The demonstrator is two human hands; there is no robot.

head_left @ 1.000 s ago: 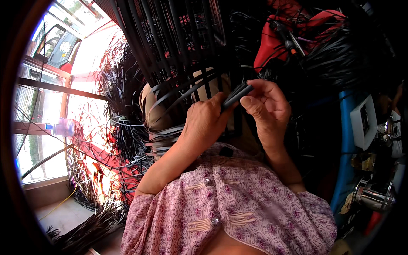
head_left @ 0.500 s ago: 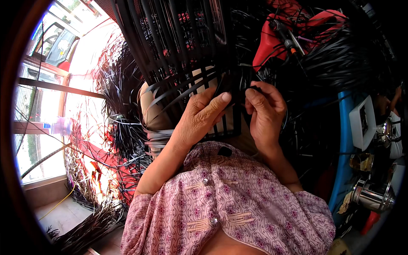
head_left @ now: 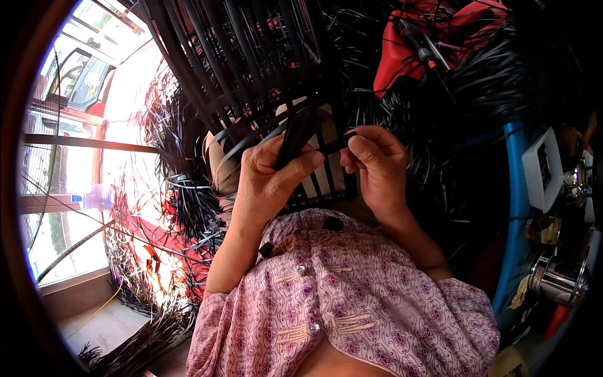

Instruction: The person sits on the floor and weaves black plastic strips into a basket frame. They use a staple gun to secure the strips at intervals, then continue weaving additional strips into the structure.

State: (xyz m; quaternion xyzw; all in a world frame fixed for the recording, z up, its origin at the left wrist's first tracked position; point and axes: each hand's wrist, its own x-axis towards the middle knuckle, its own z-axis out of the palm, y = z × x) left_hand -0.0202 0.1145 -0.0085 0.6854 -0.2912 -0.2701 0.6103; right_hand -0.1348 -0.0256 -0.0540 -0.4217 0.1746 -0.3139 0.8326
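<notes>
A cluttered room is seen, with bright glazed panes (head_left: 72, 245) at 9 o'clock and masses of loose black strips (head_left: 188, 188) heaped beside them. A red object (head_left: 396, 56) is placed at 1 o'clock; a blue edge (head_left: 516, 188), a white tray (head_left: 534, 191) and a shiny metal container (head_left: 556, 281) are ranged between 3 and 4 o'clock. From 11 to 12 o'clock, a lattice of black strips (head_left: 229, 69) is spread beyond the hands.

Both forearms are raised from the patterned shirt (head_left: 370, 289), with the elbows bent. The left hand (head_left: 267, 176) is directed toward 1 o'clock, its thumb stretched toward 2 o'clock; a dark bundle (head_left: 298, 137) is grasped between its thumb and fingers. The right hand (head_left: 380, 166) is held just beside it, angled toward 11 o'clock, with a narrow dark strip (head_left: 336, 145) pinched between thumb and forefinger and the other fingers curled.

The bundle is located near the centre, with its long axis laid from 7 to 1 o'clock and its upper end pointed at 1. The strip is stretched across the gap between the hands, along a line from 8 to 2 o'clock. Whether strip and bundle are joined cannot be told.
</notes>
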